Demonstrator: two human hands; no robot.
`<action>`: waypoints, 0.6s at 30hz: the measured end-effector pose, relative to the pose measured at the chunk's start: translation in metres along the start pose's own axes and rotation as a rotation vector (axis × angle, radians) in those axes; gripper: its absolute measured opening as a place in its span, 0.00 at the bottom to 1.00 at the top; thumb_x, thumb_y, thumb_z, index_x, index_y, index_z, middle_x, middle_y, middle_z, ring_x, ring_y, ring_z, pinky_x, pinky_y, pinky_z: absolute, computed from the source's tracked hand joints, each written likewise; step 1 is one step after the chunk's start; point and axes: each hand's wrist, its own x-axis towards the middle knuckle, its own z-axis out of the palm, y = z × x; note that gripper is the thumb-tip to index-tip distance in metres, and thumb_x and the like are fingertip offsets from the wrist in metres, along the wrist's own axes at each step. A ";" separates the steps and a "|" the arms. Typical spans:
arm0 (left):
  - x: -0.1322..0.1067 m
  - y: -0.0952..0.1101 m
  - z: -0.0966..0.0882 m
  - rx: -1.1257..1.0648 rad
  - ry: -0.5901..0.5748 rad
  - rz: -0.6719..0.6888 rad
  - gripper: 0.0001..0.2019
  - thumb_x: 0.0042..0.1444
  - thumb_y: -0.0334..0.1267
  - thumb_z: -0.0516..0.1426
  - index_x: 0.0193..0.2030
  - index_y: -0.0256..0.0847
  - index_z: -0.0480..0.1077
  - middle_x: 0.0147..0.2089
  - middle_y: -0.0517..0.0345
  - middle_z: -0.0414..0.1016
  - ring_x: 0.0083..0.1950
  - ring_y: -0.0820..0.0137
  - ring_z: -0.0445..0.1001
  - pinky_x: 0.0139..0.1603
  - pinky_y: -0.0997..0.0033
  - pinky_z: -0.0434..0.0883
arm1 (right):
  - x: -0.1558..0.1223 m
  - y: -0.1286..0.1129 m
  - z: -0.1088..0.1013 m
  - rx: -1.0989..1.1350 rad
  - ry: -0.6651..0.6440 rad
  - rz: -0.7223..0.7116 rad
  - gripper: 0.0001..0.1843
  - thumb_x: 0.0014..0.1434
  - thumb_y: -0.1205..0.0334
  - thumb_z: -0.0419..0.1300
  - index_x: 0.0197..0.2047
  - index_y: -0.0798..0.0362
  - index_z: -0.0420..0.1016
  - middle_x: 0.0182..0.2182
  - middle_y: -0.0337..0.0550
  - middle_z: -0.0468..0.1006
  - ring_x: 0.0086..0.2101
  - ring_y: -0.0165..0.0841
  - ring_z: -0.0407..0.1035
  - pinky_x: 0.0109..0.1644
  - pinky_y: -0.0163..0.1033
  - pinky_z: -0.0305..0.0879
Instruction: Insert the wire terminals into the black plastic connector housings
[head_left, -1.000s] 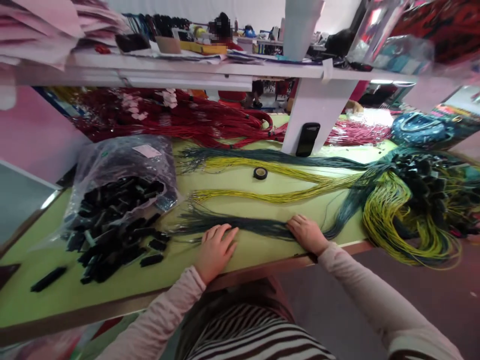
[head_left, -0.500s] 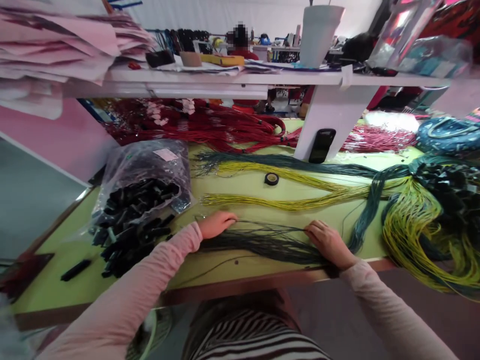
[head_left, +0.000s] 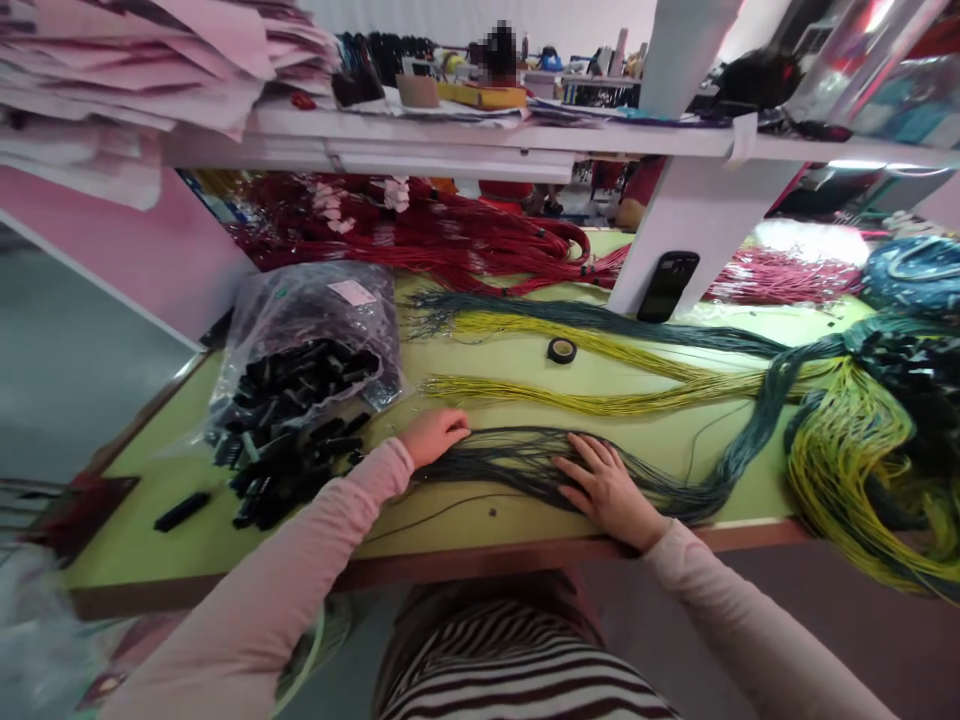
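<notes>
Starting on the left, a lone black connector (head_left: 181, 511) lies out on the green table (head_left: 135, 490), and next to it sits a clear plastic bag (head_left: 315, 310) spilling black connectors (head_left: 292, 430), far too many to count from here. Moving right, the work is at the near edge: the left hand (head_left: 435, 437) rests on the left end of a dark green wire bundle (head_left: 517, 460), its fingers close together, though from this angle I can't quite tell if it's pinching any strands. The right hand (head_left: 607, 490) is open, fingers spread flat across the same bundle, clamping nothing, and the strands are fanned loose between the two hands, so they look to want more smoothing. Beyond them, one roll of black tape (head_left: 562, 350) sits between two yellow wire runs (head_left: 600, 395) and a second dark green run (head_left: 600, 317). One black phone (head_left: 667, 285) leans against a white shelf support (head_left: 705, 210), with red wire hanks (head_left: 420, 240) at the far side. Far right, a tangled heap of yellow and green wires (head_left: 840, 450) spills over the edge.
</notes>
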 end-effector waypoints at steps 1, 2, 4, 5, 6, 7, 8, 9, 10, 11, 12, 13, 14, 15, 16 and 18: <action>0.003 -0.001 -0.004 -0.002 0.019 -0.006 0.09 0.57 0.39 0.53 0.32 0.39 0.73 0.30 0.56 0.74 0.32 0.68 0.71 0.36 0.68 0.68 | -0.001 0.001 -0.001 -0.024 -0.009 0.010 0.22 0.61 0.49 0.52 0.57 0.43 0.67 0.61 0.53 0.57 0.58 0.49 0.51 0.56 0.59 0.54; 0.002 0.001 -0.007 -0.002 0.052 -0.005 0.09 0.57 0.40 0.53 0.35 0.39 0.73 0.34 0.54 0.75 0.36 0.67 0.72 0.39 0.66 0.68 | -0.002 0.002 -0.002 -0.042 -0.018 0.018 0.23 0.60 0.47 0.52 0.57 0.40 0.66 0.61 0.52 0.56 0.59 0.51 0.50 0.55 0.61 0.54; -0.007 0.012 -0.011 -0.006 0.117 0.053 0.11 0.59 0.40 0.51 0.41 0.38 0.72 0.42 0.50 0.74 0.44 0.64 0.70 0.47 0.62 0.66 | -0.005 -0.001 -0.005 -0.067 -0.030 0.033 0.23 0.59 0.45 0.53 0.57 0.38 0.65 0.61 0.52 0.56 0.59 0.52 0.50 0.54 0.62 0.53; -0.015 0.019 -0.010 -0.013 0.129 0.124 0.12 0.60 0.40 0.50 0.43 0.38 0.71 0.44 0.49 0.73 0.46 0.63 0.69 0.49 0.61 0.64 | -0.005 -0.005 -0.007 -0.078 -0.025 0.053 0.23 0.59 0.45 0.53 0.56 0.39 0.67 0.60 0.53 0.57 0.58 0.52 0.51 0.54 0.61 0.54; -0.024 0.027 -0.007 -0.023 0.113 0.204 0.12 0.60 0.40 0.50 0.43 0.39 0.71 0.43 0.50 0.74 0.45 0.64 0.69 0.48 0.61 0.64 | -0.004 -0.011 -0.007 -0.088 -0.013 0.083 0.22 0.59 0.46 0.53 0.55 0.41 0.69 0.58 0.54 0.60 0.56 0.51 0.53 0.53 0.60 0.55; -0.034 0.035 -0.002 -0.023 0.076 0.262 0.12 0.60 0.39 0.50 0.43 0.39 0.72 0.42 0.50 0.74 0.44 0.65 0.69 0.47 0.62 0.65 | 0.001 -0.018 -0.007 -0.094 0.000 0.116 0.20 0.60 0.47 0.53 0.53 0.44 0.71 0.56 0.55 0.63 0.54 0.50 0.56 0.53 0.58 0.56; -0.042 0.043 0.003 0.003 0.051 0.280 0.12 0.60 0.39 0.51 0.44 0.39 0.71 0.42 0.50 0.73 0.44 0.64 0.68 0.46 0.62 0.65 | 0.008 -0.026 -0.006 -0.090 0.008 0.133 0.19 0.61 0.50 0.52 0.51 0.47 0.72 0.53 0.55 0.65 0.52 0.48 0.58 0.52 0.55 0.58; -0.050 0.051 0.010 0.040 0.045 0.260 0.12 0.59 0.39 0.51 0.46 0.39 0.70 0.43 0.48 0.73 0.45 0.62 0.68 0.46 0.60 0.65 | 0.018 -0.033 -0.004 -0.069 0.004 0.116 0.17 0.62 0.52 0.51 0.49 0.49 0.73 0.50 0.55 0.68 0.49 0.45 0.60 0.51 0.51 0.59; -0.056 0.058 0.016 0.074 0.044 0.232 0.13 0.59 0.39 0.52 0.48 0.40 0.70 0.45 0.47 0.72 0.47 0.60 0.67 0.46 0.58 0.65 | 0.029 -0.040 -0.001 -0.033 -0.013 0.060 0.17 0.64 0.55 0.49 0.48 0.51 0.74 0.47 0.53 0.70 0.46 0.42 0.62 0.51 0.48 0.60; -0.061 0.064 0.021 0.099 0.051 0.205 0.15 0.58 0.40 0.53 0.50 0.40 0.69 0.48 0.45 0.71 0.49 0.59 0.66 0.47 0.56 0.64 | 0.043 -0.045 0.002 0.011 -0.040 -0.019 0.17 0.65 0.57 0.47 0.47 0.52 0.73 0.45 0.51 0.71 0.45 0.39 0.63 0.50 0.45 0.61; -0.066 0.069 0.025 0.107 0.058 0.192 0.15 0.58 0.40 0.53 0.51 0.40 0.68 0.50 0.44 0.70 0.51 0.57 0.65 0.48 0.55 0.63 | 0.057 -0.049 0.005 0.053 -0.063 -0.098 0.17 0.66 0.59 0.45 0.48 0.52 0.73 0.45 0.49 0.72 0.45 0.37 0.63 0.51 0.43 0.61; -0.070 0.074 0.029 0.101 0.059 0.196 0.16 0.58 0.40 0.53 0.52 0.40 0.68 0.51 0.44 0.69 0.53 0.57 0.64 0.50 0.54 0.62 | 0.070 -0.051 0.007 0.074 -0.071 -0.139 0.17 0.66 0.60 0.44 0.50 0.51 0.71 0.47 0.48 0.72 0.46 0.36 0.62 0.52 0.42 0.60; -0.073 0.078 0.031 0.088 0.057 0.205 0.16 0.58 0.40 0.52 0.52 0.40 0.67 0.52 0.44 0.68 0.54 0.57 0.63 0.51 0.54 0.62 | 0.081 -0.052 0.010 0.074 -0.065 -0.135 0.18 0.66 0.60 0.44 0.53 0.51 0.69 0.49 0.48 0.71 0.48 0.37 0.61 0.52 0.43 0.60; -0.077 0.081 0.032 0.073 0.052 0.215 0.16 0.58 0.40 0.52 0.52 0.40 0.67 0.54 0.44 0.68 0.55 0.57 0.62 0.51 0.55 0.62 | 0.091 -0.052 0.012 0.056 -0.048 -0.099 0.18 0.66 0.59 0.45 0.55 0.50 0.67 0.51 0.48 0.69 0.50 0.39 0.59 0.52 0.45 0.60; -0.079 0.083 0.032 0.059 0.044 0.220 0.16 0.58 0.41 0.53 0.52 0.40 0.67 0.54 0.45 0.68 0.55 0.58 0.62 0.52 0.55 0.62 | 0.098 -0.052 0.013 0.031 -0.031 -0.055 0.19 0.65 0.57 0.46 0.57 0.49 0.65 0.53 0.48 0.68 0.51 0.41 0.58 0.51 0.47 0.60; -0.081 0.081 0.032 0.030 0.020 0.214 0.15 0.59 0.41 0.52 0.51 0.41 0.68 0.53 0.48 0.69 0.53 0.59 0.64 0.51 0.57 0.63 | 0.107 -0.052 0.016 0.012 -0.031 -0.055 0.20 0.64 0.55 0.48 0.58 0.47 0.63 0.53 0.47 0.69 0.51 0.43 0.59 0.49 0.49 0.61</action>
